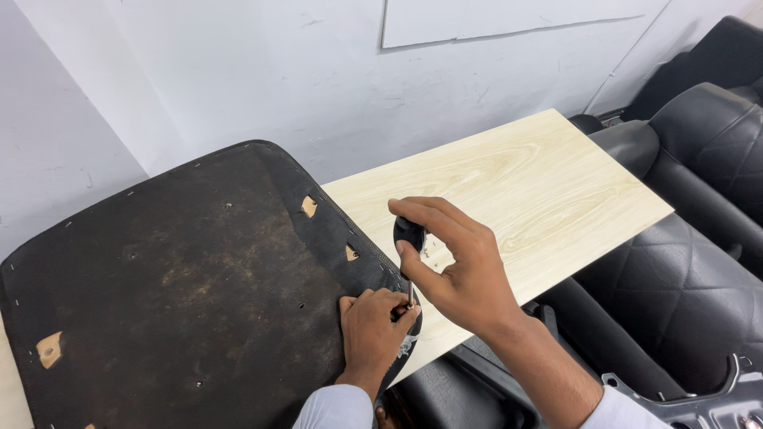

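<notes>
Black fabric seat underside (183, 286) lies on the pale wood board (517, 183). Right hand (461, 270) fingers closed round a screwdriver (409, 238), tip at the seat's right edge. Left hand (372, 330) pinches the fabric there. Staples remain along the rim; work seems early.

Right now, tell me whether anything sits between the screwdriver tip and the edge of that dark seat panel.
Nothing visible does. The right hand holds the screwdriver upright, its tip down at the seat panel edge, where the left hand pinches the fabric right beside it. The fingers hide the contact point itself.
</notes>
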